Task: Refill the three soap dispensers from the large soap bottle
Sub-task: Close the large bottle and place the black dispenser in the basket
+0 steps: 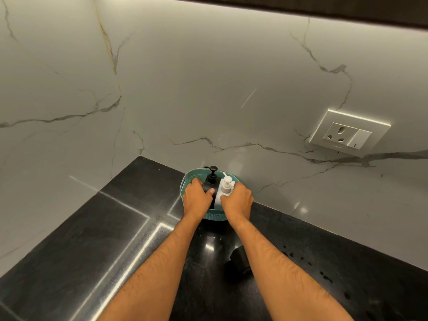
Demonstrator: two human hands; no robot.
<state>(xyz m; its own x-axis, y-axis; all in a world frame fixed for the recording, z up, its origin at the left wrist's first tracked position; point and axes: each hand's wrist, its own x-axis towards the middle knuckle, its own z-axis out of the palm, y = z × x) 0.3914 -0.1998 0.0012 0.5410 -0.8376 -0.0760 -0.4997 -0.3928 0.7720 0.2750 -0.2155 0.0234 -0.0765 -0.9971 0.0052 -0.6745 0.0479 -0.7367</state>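
Two hands reach into a teal basket [188,181] standing on the black counter [97,239] against the marble wall. The left hand [198,197] curls around a black dispenser [211,181]; just right of it, the right hand [238,200] grips a white dispenser [225,185]. Both bottles stand upright, touching, between the hands.
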